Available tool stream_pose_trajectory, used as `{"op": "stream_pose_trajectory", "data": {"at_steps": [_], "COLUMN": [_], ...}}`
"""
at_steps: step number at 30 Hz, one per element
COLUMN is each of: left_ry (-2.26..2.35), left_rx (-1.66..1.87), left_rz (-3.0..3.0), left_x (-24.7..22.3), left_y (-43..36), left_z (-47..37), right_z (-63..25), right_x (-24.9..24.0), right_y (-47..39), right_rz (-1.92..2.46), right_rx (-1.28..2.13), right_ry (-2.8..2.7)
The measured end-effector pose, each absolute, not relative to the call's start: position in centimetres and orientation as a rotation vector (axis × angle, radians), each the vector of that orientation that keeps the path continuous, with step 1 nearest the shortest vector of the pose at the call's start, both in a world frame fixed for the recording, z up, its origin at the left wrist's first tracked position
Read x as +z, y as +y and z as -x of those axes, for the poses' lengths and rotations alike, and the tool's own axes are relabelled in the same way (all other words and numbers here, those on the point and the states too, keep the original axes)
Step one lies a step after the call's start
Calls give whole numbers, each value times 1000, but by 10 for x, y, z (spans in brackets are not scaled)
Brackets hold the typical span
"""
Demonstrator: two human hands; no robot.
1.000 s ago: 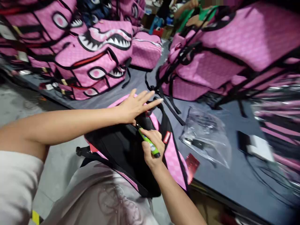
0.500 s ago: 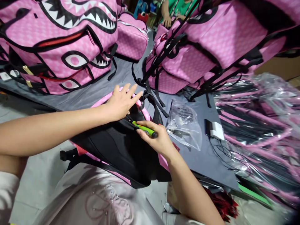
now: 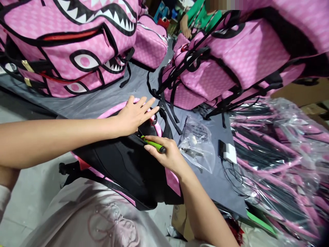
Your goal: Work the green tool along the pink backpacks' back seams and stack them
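Observation:
A black bag with pink edging (image 3: 120, 164) lies across my lap and the table's near edge, its black side up. My left hand (image 3: 135, 116) presses on its far end, palm down and fingers spread. My right hand (image 3: 167, 152) grips a screwdriver with a green handle (image 3: 154, 144) and a black butt. The thin shaft points away to the left, toward the bag beside my left palm. Its very tip is hidden near that hand.
Pink backpacks (image 3: 84, 61) with shark teeth and eyes stand at the back left; more pink bags (image 3: 210, 68) with black straps are on the right. A clear plastic bag (image 3: 203, 147) and a white adapter (image 3: 229, 153) with cables lie nearby. Wrapped bags (image 3: 269, 151) are piled right. A co-worker's hand (image 3: 185, 29) shows behind.
The view has shifted slightly. My right hand and the screwdriver have moved a little left and down in the picture. My left hand stays spread on the bag.

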State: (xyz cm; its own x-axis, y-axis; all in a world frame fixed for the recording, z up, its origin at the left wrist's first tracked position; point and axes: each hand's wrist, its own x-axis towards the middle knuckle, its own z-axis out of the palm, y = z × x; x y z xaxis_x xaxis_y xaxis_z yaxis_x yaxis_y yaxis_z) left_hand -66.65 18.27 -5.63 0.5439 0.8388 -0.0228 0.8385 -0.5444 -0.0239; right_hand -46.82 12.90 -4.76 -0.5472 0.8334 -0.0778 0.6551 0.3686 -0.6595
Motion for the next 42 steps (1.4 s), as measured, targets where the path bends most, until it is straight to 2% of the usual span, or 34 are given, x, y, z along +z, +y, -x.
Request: {"op": "stream_pose_trajectory", "data": {"at_steps": [7, 19, 35, 42], "left_ry": [-1771, -1888, -1823, -1843], "left_rx": [43, 42, -8, -42], "left_rz": [2654, 2657, 2692, 2672], "left_x": [-58, -57, -58, -64], "left_y": [182, 184, 184, 185], "left_z": [661, 661, 669, 668], "right_z": [481, 487, 490, 493], "right_x": [-42, -45, -45, -44], "right_y": [138, 143, 152, 149], "right_rz": [1330, 1275, 1128, 1211], "right_rx": [704, 615, 773, 711], "right_ry": [-2656, -2685, -2677, -2680]}}
